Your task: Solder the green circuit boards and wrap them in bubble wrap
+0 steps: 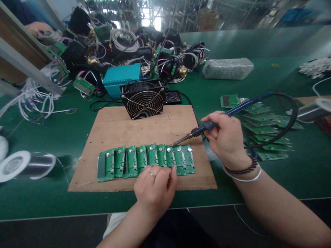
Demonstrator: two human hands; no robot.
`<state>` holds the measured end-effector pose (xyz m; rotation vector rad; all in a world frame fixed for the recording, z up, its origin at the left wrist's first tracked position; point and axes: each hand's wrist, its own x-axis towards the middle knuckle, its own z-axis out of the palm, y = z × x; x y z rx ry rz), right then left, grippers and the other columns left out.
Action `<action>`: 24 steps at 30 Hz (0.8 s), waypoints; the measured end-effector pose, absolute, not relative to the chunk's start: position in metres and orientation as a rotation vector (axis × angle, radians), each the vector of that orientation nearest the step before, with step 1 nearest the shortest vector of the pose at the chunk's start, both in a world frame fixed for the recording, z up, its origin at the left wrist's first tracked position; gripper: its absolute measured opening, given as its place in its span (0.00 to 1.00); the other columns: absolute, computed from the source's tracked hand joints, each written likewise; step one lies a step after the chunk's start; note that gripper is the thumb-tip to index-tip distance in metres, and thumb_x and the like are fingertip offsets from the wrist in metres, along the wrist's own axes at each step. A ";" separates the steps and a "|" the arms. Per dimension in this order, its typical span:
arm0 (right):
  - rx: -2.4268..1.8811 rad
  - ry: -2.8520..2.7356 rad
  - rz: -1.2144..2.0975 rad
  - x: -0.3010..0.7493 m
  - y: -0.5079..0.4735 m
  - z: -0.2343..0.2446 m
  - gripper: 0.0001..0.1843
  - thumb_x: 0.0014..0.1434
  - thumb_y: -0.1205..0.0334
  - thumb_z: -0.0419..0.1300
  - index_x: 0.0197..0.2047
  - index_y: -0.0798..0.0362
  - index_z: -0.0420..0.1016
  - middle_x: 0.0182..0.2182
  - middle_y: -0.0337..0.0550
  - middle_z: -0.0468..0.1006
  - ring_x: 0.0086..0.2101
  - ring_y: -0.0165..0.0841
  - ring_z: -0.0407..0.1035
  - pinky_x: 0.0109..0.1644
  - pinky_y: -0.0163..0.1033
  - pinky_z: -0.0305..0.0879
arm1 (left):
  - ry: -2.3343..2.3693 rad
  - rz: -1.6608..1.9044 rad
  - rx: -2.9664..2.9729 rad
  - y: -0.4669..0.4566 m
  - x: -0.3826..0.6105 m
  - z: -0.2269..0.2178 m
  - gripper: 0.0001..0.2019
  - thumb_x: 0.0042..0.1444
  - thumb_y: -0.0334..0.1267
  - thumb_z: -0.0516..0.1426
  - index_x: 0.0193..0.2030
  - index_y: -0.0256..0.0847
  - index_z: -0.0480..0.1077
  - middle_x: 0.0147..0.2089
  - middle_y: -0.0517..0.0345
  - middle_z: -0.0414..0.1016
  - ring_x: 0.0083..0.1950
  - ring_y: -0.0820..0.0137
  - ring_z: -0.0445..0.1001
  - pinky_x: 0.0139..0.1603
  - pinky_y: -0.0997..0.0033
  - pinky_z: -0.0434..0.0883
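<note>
A row of several green circuit boards (144,160) lies overlapped on a brown board (116,127). My right hand (224,137) is closed round a blue-handled soldering iron (207,126), whose tip rests near the boards at the right end of the row. My left hand (155,189) sits at the row's near edge, fingers pinched together close to the boards; a thin solder wire may be in them, but it is too fine to make out.
A small black fan (143,101) and a teal soldering station (121,77) stand behind the brown board. A solder spool (15,165) lies at left. More green boards (266,132) are stacked at right. Tangled cables and parts (124,44) fill the back of the green table (258,44).
</note>
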<state>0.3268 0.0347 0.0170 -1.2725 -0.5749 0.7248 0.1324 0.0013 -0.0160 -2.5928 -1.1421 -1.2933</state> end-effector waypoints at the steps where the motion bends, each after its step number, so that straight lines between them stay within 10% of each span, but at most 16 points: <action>1: -1.272 -0.579 0.722 0.327 0.034 0.017 0.08 0.42 0.63 0.58 0.15 0.53 0.70 0.07 0.30 0.52 0.10 0.20 0.44 0.13 0.30 0.36 | -1.146 -1.285 -2.590 0.001 0.133 -0.016 0.12 0.59 0.31 0.56 0.24 0.41 0.65 0.19 0.65 0.66 0.21 0.75 0.65 0.25 0.74 0.64; 24: -1.274 -0.565 0.740 0.328 0.035 0.016 0.09 0.44 0.65 0.58 0.15 0.54 0.71 0.07 0.30 0.52 0.10 0.20 0.43 0.13 0.30 0.36 | -1.141 -1.285 -2.603 0.002 0.133 -0.016 0.11 0.59 0.30 0.57 0.25 0.41 0.64 0.19 0.66 0.66 0.21 0.75 0.64 0.26 0.75 0.63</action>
